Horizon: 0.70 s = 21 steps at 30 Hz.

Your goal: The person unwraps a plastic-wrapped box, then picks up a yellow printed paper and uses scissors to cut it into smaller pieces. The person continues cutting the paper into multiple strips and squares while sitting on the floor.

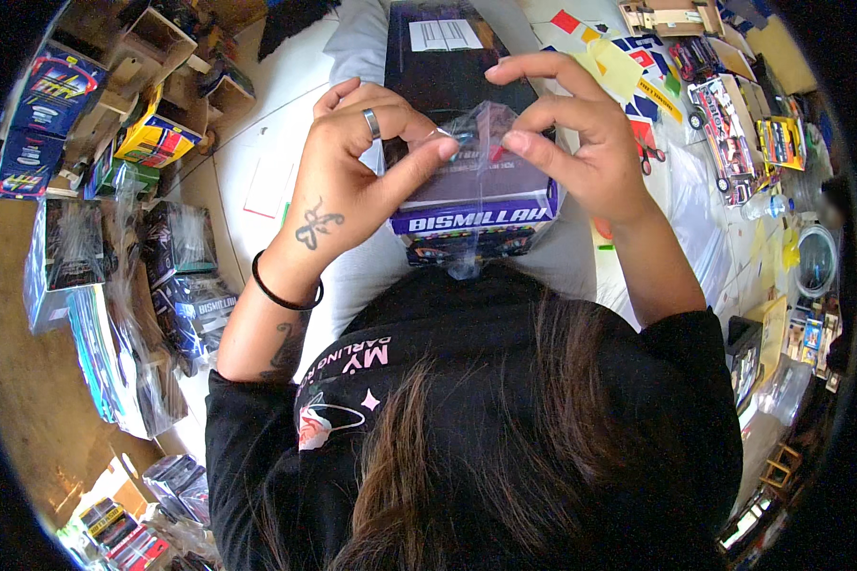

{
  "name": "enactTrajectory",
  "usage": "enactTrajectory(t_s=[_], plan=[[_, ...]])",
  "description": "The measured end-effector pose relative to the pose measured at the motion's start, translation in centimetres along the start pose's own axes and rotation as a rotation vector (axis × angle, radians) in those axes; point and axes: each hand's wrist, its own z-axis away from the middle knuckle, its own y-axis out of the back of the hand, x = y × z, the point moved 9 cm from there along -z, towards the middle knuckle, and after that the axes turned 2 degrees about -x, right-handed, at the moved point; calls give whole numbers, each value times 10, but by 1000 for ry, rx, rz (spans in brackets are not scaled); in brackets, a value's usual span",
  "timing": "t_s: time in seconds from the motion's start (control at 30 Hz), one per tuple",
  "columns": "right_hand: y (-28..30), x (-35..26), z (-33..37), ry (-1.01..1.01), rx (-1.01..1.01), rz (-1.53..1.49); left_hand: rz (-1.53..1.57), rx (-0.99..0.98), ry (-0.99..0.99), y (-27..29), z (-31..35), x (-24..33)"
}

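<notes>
- While both hands work at the same spot, the box (pixel 528 211) sits upper centre, between them and just in front of the torso.
- Box: mostly black, purple band on the end facing the wearer, white label (pixel 445 35) on the far part. Over grey trousers (pixel 357 38); can't tell if it rests on the lap or between the legs.
- Clear plastic wrap (pixel 476 128) covers the near part, bunched up between the fingertips, wrinkled strip running down the near end.
- Left hand (pixel 362 152): thumb and index pinched together on the wrap's left edge, other fingers curled. Silver ring (pixel 370 124) on a finger, black band (pixel 286 297) round the wrist.
- Right hand (pixel 586 143): thumb and a bent finger nearly together at the wrap's right side, another finger stretched out above the box. Can't tell if it has a firm grip.
- Left side: blue box (pixel 57 90) and yellow box (pixel 152 133) among open wooden pieces, plastic-wrapped dark boxes (pixel 181 238) below them.
- Right side: coloured paper scraps and a pale yellow sheet (pixel 611 71) near the right hand; loose clear plastic (pixel 697 200) lower down; toy truck (pixel 724 138) with black wheels further out; clear roll (pixel 817 262) near the edge.
- Floor: pale tiles (pixel 243 133).
</notes>
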Motion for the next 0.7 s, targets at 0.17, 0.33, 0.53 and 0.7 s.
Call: enactTrajectory(t_s=[0.17, 0.33, 0.53, 0.7], plan=[[3, -14, -14, 86, 8, -24, 156, 64, 17, 4, -8, 8], [5, -16, -22, 69, 10, 9, 40, 40, -39, 5, -18, 18], [9, 1, 2, 70, -127, 121, -109, -42, -79, 6, 8, 12], [5, 28, 32, 14, -50, 42, -147, -33, -86, 3, 29, -12]])
